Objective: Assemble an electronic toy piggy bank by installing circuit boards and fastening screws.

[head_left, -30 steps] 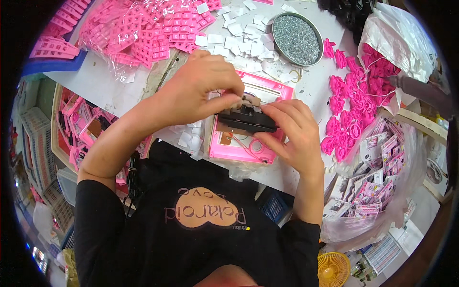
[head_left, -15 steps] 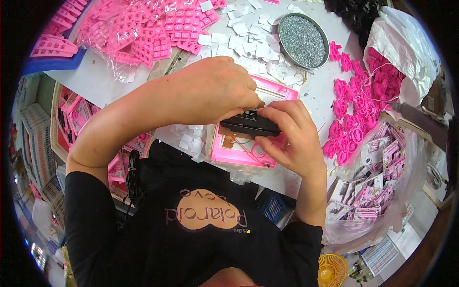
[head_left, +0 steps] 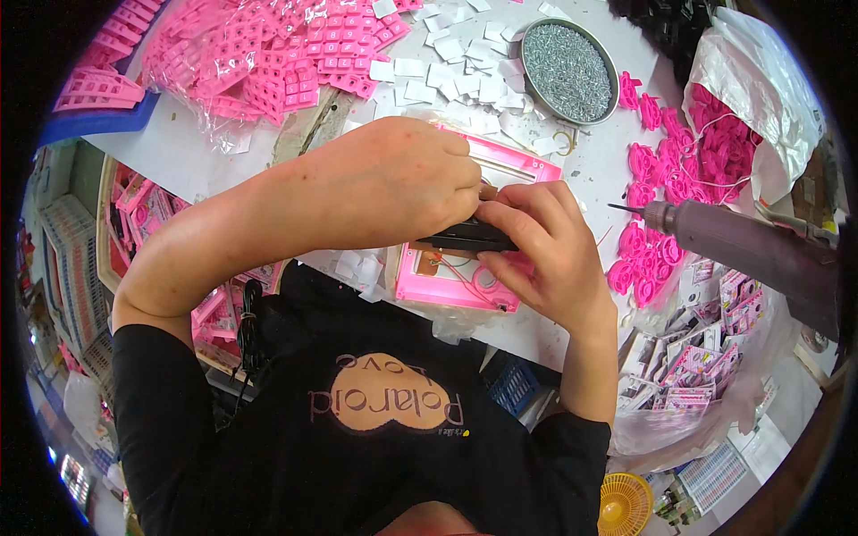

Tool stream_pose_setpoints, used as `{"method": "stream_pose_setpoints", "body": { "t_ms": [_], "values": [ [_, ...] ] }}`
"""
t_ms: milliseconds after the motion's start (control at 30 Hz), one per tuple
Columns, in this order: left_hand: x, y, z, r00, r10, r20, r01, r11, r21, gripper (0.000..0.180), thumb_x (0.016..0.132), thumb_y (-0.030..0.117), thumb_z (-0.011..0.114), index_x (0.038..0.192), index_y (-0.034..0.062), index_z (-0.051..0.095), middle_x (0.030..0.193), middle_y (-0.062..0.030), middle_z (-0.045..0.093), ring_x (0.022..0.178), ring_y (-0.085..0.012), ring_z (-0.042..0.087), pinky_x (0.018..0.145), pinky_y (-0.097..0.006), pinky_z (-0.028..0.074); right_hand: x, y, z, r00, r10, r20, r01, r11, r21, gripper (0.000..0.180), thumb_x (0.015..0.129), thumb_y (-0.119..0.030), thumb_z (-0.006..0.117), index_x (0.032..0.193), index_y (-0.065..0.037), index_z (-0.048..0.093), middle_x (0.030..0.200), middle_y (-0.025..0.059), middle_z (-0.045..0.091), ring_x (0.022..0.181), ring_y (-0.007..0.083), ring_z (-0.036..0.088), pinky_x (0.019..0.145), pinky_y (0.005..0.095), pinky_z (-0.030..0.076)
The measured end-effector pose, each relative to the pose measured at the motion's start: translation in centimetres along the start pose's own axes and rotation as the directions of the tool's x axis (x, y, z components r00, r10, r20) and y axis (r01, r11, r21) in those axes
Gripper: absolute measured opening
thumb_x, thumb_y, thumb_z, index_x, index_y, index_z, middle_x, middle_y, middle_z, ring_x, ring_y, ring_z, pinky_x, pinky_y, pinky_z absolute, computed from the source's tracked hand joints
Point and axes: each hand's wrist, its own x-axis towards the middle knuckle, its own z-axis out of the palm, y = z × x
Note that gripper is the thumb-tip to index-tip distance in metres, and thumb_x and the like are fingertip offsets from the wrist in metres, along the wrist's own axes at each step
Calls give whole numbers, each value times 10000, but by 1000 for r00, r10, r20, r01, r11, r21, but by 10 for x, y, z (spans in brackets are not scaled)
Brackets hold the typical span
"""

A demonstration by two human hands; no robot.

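My left hand [head_left: 398,183] and my right hand [head_left: 550,250] meet over a pink plastic frame [head_left: 451,286] that lies on the white table. Both hands grip a small black flat part [head_left: 469,239] held just above the frame. The left fingers curl over its left end, and the right thumb and fingers pinch its right end. Thin wires show inside the frame under the part. My hands hide most of the frame's middle.
A round tin of small metal screws [head_left: 565,59] stands at the back. Bags of pink key pads [head_left: 268,54] and loose white squares [head_left: 456,76] lie behind. Pink round parts [head_left: 652,188] pile at the right. An electric screwdriver [head_left: 742,246] hangs at the right.
My left hand has slid right and closed over the black part. The view has shifted slightly, and the screwdriver shows nearer on the right.
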Motion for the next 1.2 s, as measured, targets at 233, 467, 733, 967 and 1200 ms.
{"method": "stream_pose_setpoints", "body": {
  "t_ms": [233, 467, 733, 967, 1200],
  "values": [
    [-11, 3, 4, 948, -306, 86, 317, 889, -331, 145, 848, 114, 686, 975, 47, 706, 846, -120, 642, 786, -306, 633, 697, -415, 497, 7, -9, -2, 998, 31, 56, -29, 999, -25, 545, 687, -79, 799, 1189, -58, 590, 1138, 147, 588, 1021, 367, 570, 847, 446, 510],
    [-2, 2, 7, 847, -512, 140, 502, 688, -524, 166, 849, 158, 725, 896, -1, 719, 729, -142, 663, 658, -285, 646, 633, -381, 498, 10, -11, -3, 996, 2, 87, 2, 999, -50, 534, 678, -66, 794, 1174, -58, 599, 1143, 144, 583, 1047, 363, 559, 865, 450, 501],
    [5, -6, 2, 832, -476, 284, 549, 636, -543, 175, 830, 159, 719, 865, -12, 715, 724, -153, 669, 668, -230, 656, 639, -349, 508, 17, -27, -2, 994, 12, 109, 6, 986, -169, 392, 732, -63, 720, 1113, -35, 631, 1129, 111, 613, 1039, 330, 573, 887, 436, 508],
    [16, -4, 1, 835, -476, 277, 547, 667, -505, 190, 818, 152, 704, 830, -37, 693, 672, -166, 645, 608, -260, 626, 610, -372, 489, 2, -51, 16, 992, 127, 1, -114, 889, -444, 548, 728, -79, 773, 1251, -22, 619, 1178, 133, 634, 1062, 349, 608, 858, 426, 548],
    [22, -11, -2, 862, -429, 270, 506, 695, -511, 203, 834, 146, 691, 808, -55, 681, 626, -160, 621, 566, -262, 616, 582, -390, 477, -53, -22, -79, 754, -214, -621, -14, 940, -342, 412, 838, -56, 688, 1216, 35, 553, 1194, 224, 639, 1044, 411, 644, 860, 501, 559]
  ]
}}
